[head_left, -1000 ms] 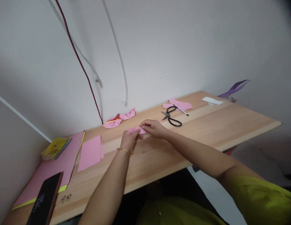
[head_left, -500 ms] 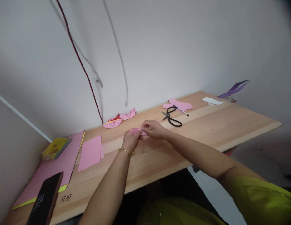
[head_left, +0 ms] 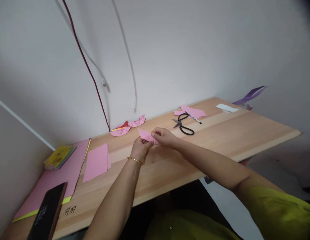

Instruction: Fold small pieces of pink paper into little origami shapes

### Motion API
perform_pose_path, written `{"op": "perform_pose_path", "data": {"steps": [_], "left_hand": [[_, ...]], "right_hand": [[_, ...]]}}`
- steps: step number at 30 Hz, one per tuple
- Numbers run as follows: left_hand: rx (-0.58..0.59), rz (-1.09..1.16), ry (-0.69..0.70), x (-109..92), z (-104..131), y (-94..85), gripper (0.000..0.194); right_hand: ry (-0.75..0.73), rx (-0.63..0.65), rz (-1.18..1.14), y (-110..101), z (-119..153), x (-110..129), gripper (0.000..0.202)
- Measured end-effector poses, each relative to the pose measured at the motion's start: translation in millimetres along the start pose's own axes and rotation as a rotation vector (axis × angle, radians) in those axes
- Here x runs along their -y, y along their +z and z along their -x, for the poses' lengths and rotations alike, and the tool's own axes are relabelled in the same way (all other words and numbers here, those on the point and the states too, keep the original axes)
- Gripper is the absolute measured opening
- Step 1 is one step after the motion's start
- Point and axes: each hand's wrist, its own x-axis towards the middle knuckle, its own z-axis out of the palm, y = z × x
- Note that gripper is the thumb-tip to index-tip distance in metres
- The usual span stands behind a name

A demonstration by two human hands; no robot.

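A small folded pink paper (head_left: 146, 134) is held between my two hands, just above the wooden table (head_left: 167, 170). My left hand (head_left: 141, 147), with a gold bracelet at the wrist, pinches its lower edge. The fingers of my right hand (head_left: 162, 136) are closed on its right part and cover some of it. Beyond my left hand, folded pink pieces (head_left: 121, 130) with a red part lie near the wall. Black-handled scissors (head_left: 181, 124) lie with blades apart, to the right of my right hand.
Pink sheets (head_left: 96, 162) lie on the left, beside large pink sheets (head_left: 78, 166) bearing a yellow pack (head_left: 59, 156) and a phone (head_left: 48, 211). Behind the scissors are pink scraps (head_left: 194, 110) and a pen (head_left: 194, 117). White paper (head_left: 226, 108) lies farther right.
The left end of the folded pink paper now sticks up above my left hand, showing more of its surface. My left fingers have shifted down to its lower edge.
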Motion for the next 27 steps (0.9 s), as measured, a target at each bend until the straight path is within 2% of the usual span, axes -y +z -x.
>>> {"op": "perform_pose_path", "data": {"steps": [5,11,20,23,27], "left_hand": [[0.011,-0.025,0.032,-2.2,1.4,1.0,0.037],[-0.012,0.003,-0.013,-0.4,-0.2,-0.3,0.034],[-0.116,-0.063,-0.034,9.3,-5.3,-5.8,0.029],[-0.109,-0.053,-0.063,7.0,-3.1,-3.5,0.029],[-0.074,0.071,-0.140,-0.4,1.2,0.0,0.029]], "right_hand": [[0.016,-0.003,-0.019,0.3,1.7,2.5,0.020],[0.003,-0.002,0.026,0.8,0.6,1.6,0.019],[-0.166,-0.075,0.600,3.5,1.8,-1.1,0.017],[-0.167,-0.068,0.793,6.6,3.0,2.9,0.018],[-0.187,-0.045,0.907,8.7,1.8,3.9,0.020]]}}
